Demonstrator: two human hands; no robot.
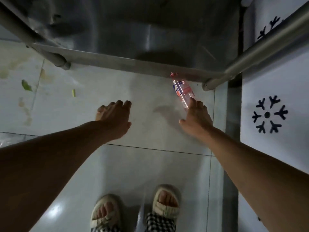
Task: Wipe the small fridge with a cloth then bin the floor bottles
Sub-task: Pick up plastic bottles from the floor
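A clear plastic bottle (181,90) lies on its side on the pale tiled floor (150,164), its pink cap pointing far toward the front edge of a steel shelf (117,61) and its base toward the person. The cap end sits right at that edge, just left of the right table leg (250,54). The bottle carries a pink, white and blue label, but the writing on it is too blurred to read. The right hand (197,118) reaches down over the bottle's near end, fingers straight and together, with the fingertips overlapping the base; whether they touch it cannot be told, and nothing is gripped. The left hand (115,118) is well to the left of the bottle, above bare floor, its fingers loosely bent and holding nothing. To the right of the leg stands a white fridge (275,81) whose side shows dark blue snowflake marks (269,114) and no readable words. At far left, by the other table leg (33,37), green scraps (26,85) and pale stains lie on the tiles. At the near edge are the person's two feet in cream open-toed slippers (165,203), with checked trouser hems over them.
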